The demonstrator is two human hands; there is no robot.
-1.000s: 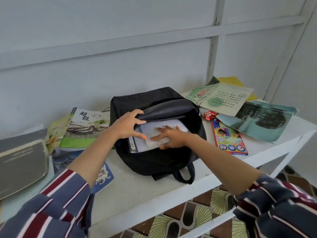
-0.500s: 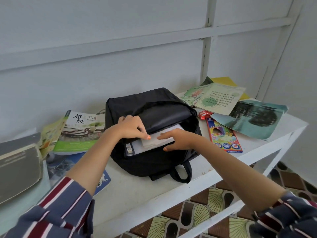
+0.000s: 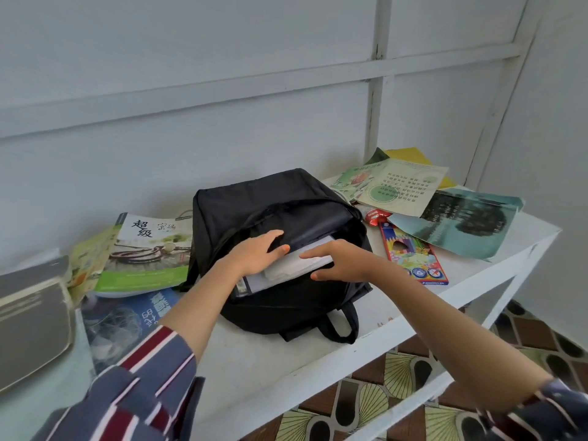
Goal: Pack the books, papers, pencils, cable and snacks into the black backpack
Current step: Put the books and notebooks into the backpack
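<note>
Left hand [image 3: 254, 254] grips black backpack [image 3: 280, 224] flap up; right hand [image 3: 342, 261] pinches white papers [image 3: 292, 268] half inside the opening; keep mouth wide, slide stack flat and deep

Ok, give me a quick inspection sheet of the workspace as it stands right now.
Surface: white table, bare patch in front.
Job's things: black fabric backpack lying open; white papers halfway in its mouth; colourful pencil box and red snack wrapper to its right.
Clutter: green-and-white book, blue book and grey book on the left; green leaflet and teal sheet on the right.
Hands: left hand grips the backpack's flap; right hand pinches the papers.
Cables: nothing seen.
Surroundings: pale panelled wall; patterned floor tiles.
</note>
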